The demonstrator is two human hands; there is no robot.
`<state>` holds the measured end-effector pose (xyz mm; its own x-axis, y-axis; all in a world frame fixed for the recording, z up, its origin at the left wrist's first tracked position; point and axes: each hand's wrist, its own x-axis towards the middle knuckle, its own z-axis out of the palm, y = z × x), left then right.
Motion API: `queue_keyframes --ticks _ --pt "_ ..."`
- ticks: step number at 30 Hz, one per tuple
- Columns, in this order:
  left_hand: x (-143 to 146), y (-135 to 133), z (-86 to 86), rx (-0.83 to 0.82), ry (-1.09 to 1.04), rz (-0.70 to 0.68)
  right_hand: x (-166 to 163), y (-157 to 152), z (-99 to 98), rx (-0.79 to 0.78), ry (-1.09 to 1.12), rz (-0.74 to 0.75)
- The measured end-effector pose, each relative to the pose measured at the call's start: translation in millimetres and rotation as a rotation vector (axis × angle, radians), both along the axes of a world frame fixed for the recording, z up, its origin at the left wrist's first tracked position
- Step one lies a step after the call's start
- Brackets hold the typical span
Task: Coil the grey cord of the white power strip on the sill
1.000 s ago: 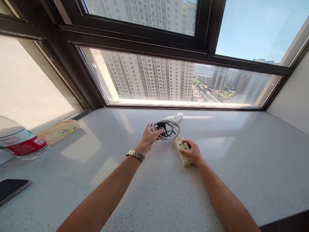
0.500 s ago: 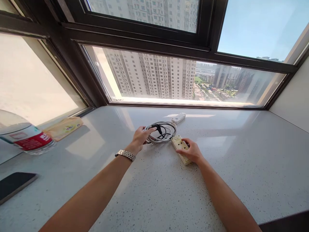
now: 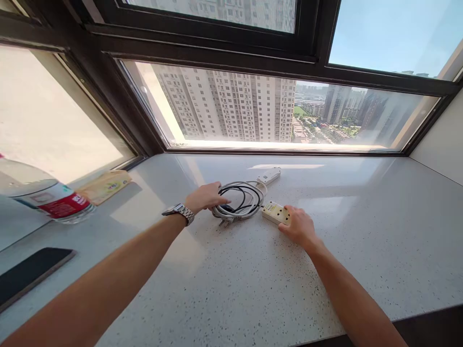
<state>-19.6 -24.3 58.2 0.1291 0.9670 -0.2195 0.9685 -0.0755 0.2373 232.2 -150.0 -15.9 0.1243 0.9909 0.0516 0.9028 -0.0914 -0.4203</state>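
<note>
- Cord coil (image 3: 239,202): grey-white w/ a black lead mixed in, lying flat on tabletop (image 3: 231,284) near the window, plug end poking out at front-left. Looped tight, so it sits as one bundle, not sprawled.
- Left hand (image 3: 206,196): resting on coil's left edge, palm down, fingers (image 3: 216,192) bent over the loops – looks like a hold-down to keep the loops together; whether they pinch a strand, can't tell.
- Power strip (image 3: 276,213): cream, flat, sockets up, just right of coil, cord running into it.
- Right hand (image 3: 299,225): covers strip's near end, fingers pressed together on top – pins it, prob. so it won't slide.
- White adapter (image 3: 268,176): behind coil, touching or nearly.
- Far left, well apart: water bottle (image 3: 50,202) on its side, yellow packet (image 3: 104,185), dark phone (image 3: 31,274).
</note>
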Motion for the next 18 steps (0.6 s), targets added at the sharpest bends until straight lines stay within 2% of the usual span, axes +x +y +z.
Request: queue_keyframes --ticks 2,3,5,8,9,11,15,18 --pt "-3.0 -1.0 9.9 -0.166 -0.105 -0.064 13.0 -4.6 -2.8 0.043 -0.025 0.010" --pt "-4.0 -0.5 14.7 -0.191 -0.119 -0.077 19.8 -6.8 -4.5 0.070 -0.041 0.033" --pt "-2.5 2.6 22.6 -0.052 -0.090 -0.059 32.4 -11.1 -7.6 0.117 -0.070 0.123" --pt "15.2 11.6 26.2 0.293 -0.094 -0.026 45.6 -15.7 -10.6 0.144 -0.061 0.293" --pt "26.0 15.6 24.4 0.344 -0.101 -0.033 47.8 -16.6 -11.2 0.146 -0.047 0.346" --pt "54.0 24.9 16.3 0.336 -0.072 -0.074 48.7 -18.2 -12.2 0.160 -0.023 0.445" --pt "117.4 45.4 -9.9 0.169 0.092 -0.183 41.6 -22.6 -14.6 0.186 -0.028 0.594" --pt "142.3 58.2 -26.1 0.080 0.144 -0.259 48.1 -27.0 -17.0 0.181 -0.062 0.598"
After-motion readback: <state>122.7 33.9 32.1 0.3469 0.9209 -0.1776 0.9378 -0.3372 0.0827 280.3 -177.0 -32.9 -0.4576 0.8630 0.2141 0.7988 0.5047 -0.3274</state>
